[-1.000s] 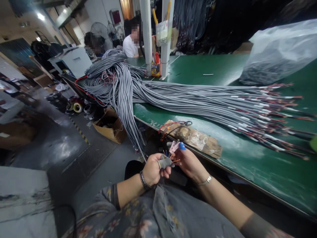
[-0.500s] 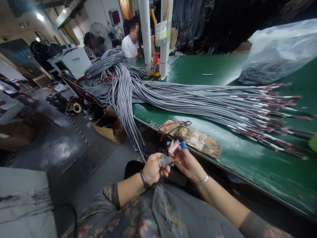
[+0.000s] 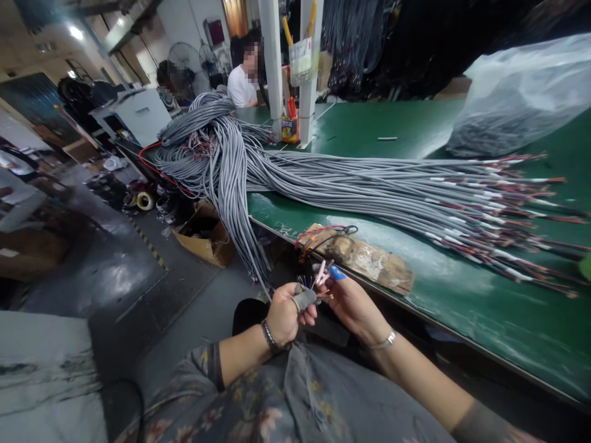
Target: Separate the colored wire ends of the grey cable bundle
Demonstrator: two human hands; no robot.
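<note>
My left hand (image 3: 285, 315), with a grey cover on its thumb, is closed around the end of a grey cable. Thin coloured wires (image 3: 308, 283), blue and orange among them, fan out past its fingers. My right hand (image 3: 353, 307), with blue wrapping on the thumb, pinches a small pale pink clip (image 3: 322, 273) just beside those wires. The clip's two arms show crossed; its tip lies close to the wires, and I cannot tell whether it touches one. The held end of the cable is mostly hidden in my left fist.
Long grey cables (image 3: 323, 178) lie across the green table (image 3: 369, 126), stripped ends to the right. A worn wooden block (image 3: 369, 261) sits at the near edge. Behind are a plastic bag (image 3: 517, 98), white posts (image 3: 272, 67) and a seated person (image 3: 241, 85). A cardboard box (image 3: 205, 237) stands below.
Both hands stay in nearly the same place. The pink clip has turned slightly in my right fingers, and the wires in my left hand have shifted a little.
</note>
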